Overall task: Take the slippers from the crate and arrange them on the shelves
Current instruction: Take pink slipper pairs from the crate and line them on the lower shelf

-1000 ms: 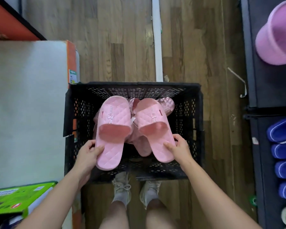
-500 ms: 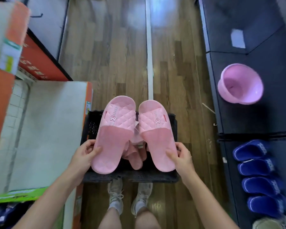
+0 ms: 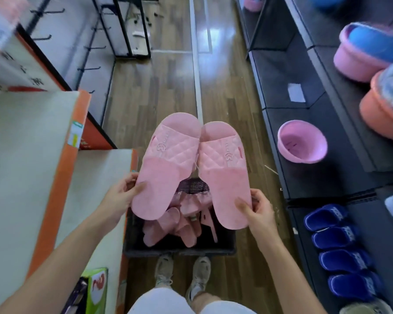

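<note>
Left hand (image 3: 123,196) grips the heel edge of the left pink slipper (image 3: 166,168), thumb on top, fingers curled under. Right hand (image 3: 254,209) pinches the heel of the right pink slipper (image 3: 225,177) the same way. The pair is held soles down, side by side, with toes at 12 o'clock and touching at the tips, above the crate.

Slippers: open-toe slides in matte pink foam or rubber, with a flat textured footbed, a quilted diamond strap and an embossed logo on each strap.

Black crate (image 3: 179,248) sits on the floor directly below, perforated plastic walls. More pink slippers (image 3: 168,225) lie jumbled inside, partly hidden by the held pair.

Dark shelves (image 3: 327,177) run from 1 to 5 o'clock. A row of navy slippers (image 3: 340,252) sits at 4 o'clock and a round pink plastic basin (image 3: 302,143) at 2 o'clock. At 1–2 o'clock there are stacked pink basins (image 3: 361,55) and an orange basin (image 3: 381,112).

A white shelf unit with orange edge (image 3: 21,166) fills 8–10 o'clock, with a green box (image 3: 98,288) at 7. The wood-plank floor (image 3: 145,87) is glossy.
</note>
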`<state>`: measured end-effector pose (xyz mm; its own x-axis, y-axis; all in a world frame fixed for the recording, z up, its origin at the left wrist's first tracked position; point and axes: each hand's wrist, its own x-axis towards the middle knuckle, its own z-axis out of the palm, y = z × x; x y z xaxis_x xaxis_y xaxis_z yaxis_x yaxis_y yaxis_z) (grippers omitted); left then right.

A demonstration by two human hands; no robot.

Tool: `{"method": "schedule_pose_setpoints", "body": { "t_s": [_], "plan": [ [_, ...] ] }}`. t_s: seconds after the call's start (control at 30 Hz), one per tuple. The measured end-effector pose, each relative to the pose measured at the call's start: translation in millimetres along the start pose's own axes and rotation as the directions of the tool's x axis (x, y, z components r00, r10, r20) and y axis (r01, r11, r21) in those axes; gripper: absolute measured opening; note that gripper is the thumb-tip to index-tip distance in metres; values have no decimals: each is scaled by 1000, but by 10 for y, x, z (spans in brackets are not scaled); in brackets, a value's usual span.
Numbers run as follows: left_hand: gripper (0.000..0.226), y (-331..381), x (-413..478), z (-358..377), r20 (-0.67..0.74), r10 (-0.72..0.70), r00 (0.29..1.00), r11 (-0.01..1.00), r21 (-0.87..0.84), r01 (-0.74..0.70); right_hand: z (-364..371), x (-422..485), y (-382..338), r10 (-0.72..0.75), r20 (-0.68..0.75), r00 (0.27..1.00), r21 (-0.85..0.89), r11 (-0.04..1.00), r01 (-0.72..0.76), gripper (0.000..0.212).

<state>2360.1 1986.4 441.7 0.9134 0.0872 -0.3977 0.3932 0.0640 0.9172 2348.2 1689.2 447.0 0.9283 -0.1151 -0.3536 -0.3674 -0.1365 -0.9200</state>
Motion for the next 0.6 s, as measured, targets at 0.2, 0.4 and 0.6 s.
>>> {"method": "schedule_pose_setpoints", "body": {
  "t_s": [0.2,0.4,0.6],
  "plan": [
    [28,475,60,97,147,86,985,996,17,-89,-123,-274,-422,-50,-135,990,40,998,56,22],
    [41,966,134,199,320,146,936,988,3,-155,-129,-570,-753,-78,-305,949,44,994,96,23],
    [54,1397,133,418,492,195,848,972,15,-233,-135,-961,-966,-110,-515,850,41,987,153,24]
  ]
}}
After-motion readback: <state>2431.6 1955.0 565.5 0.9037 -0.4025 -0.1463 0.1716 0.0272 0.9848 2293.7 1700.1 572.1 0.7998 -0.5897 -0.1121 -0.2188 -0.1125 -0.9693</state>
